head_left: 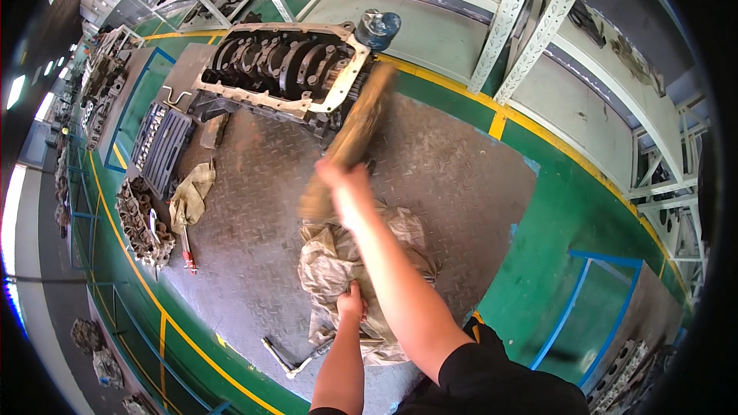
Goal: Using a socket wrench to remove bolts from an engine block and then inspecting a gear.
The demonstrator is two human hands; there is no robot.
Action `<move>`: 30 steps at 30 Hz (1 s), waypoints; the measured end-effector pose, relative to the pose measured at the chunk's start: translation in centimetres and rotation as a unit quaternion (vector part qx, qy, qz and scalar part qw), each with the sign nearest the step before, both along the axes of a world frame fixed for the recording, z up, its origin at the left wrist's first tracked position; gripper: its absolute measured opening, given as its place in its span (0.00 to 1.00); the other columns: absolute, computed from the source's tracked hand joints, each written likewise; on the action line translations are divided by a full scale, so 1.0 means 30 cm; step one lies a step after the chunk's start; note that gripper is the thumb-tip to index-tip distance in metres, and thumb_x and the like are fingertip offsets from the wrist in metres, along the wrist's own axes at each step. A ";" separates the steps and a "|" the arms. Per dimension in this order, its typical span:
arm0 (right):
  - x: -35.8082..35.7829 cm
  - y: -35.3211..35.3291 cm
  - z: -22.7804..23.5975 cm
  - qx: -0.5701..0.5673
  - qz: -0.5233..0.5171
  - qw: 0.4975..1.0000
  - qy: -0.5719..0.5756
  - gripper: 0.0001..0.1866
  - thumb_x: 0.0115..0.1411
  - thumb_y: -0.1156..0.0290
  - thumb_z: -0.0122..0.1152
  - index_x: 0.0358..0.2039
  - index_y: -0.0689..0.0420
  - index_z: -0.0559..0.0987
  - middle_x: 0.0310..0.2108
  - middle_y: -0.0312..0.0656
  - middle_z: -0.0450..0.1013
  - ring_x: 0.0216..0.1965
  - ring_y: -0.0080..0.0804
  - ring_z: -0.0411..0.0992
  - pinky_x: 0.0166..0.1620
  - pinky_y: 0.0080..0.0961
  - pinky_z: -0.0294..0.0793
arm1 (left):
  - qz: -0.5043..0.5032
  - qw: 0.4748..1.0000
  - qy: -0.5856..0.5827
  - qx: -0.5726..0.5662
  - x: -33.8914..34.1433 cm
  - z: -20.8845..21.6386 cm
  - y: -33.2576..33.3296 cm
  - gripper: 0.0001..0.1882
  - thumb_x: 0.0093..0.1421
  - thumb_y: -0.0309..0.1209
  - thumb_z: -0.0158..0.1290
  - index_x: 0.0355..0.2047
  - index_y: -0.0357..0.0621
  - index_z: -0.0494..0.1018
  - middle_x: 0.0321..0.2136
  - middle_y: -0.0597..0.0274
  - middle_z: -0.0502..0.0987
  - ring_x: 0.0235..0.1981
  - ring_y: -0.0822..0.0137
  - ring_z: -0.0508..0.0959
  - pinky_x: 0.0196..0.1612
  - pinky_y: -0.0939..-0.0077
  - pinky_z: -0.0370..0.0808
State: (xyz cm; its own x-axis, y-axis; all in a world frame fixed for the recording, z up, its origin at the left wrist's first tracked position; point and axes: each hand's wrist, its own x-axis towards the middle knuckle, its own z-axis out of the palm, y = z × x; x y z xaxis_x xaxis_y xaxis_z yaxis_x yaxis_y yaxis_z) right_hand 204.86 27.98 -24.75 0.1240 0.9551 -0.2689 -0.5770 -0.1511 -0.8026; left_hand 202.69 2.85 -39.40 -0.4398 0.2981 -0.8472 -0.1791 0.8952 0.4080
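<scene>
My right hand (344, 186) is closed around a long, rough wooden block (360, 127), which is tilted and smeared by motion. The block's far end is beside the near right corner of an engine block (284, 69), whose open side shows a crankshaft. Below it, my left hand (351, 303) is closed on a crumpled, stained beige cloth (327, 261) heaped on the metal plate; whatever lies under the cloth is hidden. Near my left forearm, a long-handled wrench (290, 369) lies on the plate, partly covered by the arm.
Left on the diamond-patterned metal plate (254, 261) are a socket set case (161, 146), a cylinder head (142, 223), a rag (192, 196) and a red-handled tool (187, 253). A blue container (378, 29) stands by the engine block's far right corner. White shelving (530, 31) lines the far side.
</scene>
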 end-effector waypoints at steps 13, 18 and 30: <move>0.722 -0.345 -0.159 -0.151 0.144 0.848 -0.487 0.32 0.45 0.58 0.68 0.42 0.70 0.68 0.38 0.60 0.74 0.44 0.55 0.72 0.45 0.40 0.71 | 0.014 1.000 0.006 0.011 0.009 0.024 0.014 0.36 0.59 0.59 0.44 0.08 0.40 0.63 0.05 0.58 0.62 0.03 0.61 0.62 0.07 0.67 0.61; 0.777 -0.421 -0.256 -0.073 0.218 0.665 -0.711 0.41 0.45 0.47 0.66 0.50 0.66 0.66 0.56 0.54 0.61 0.58 0.52 0.57 0.55 0.46 0.60 | 0.042 0.999 0.005 0.003 -0.004 0.063 -0.001 0.36 0.58 0.60 0.44 0.08 0.40 0.63 0.05 0.57 0.62 0.03 0.61 0.62 0.08 0.66 0.61; 1.822 -0.606 -0.508 -0.281 0.500 0.738 -0.357 0.12 0.55 0.61 0.60 0.29 0.57 0.78 0.23 0.37 0.75 0.23 0.27 0.72 0.26 0.24 0.66 | -0.120 0.947 0.272 0.123 0.346 0.118 -0.263 0.23 0.52 0.47 0.55 0.38 0.39 0.76 0.34 0.44 0.79 0.39 0.46 0.78 0.44 0.59 0.74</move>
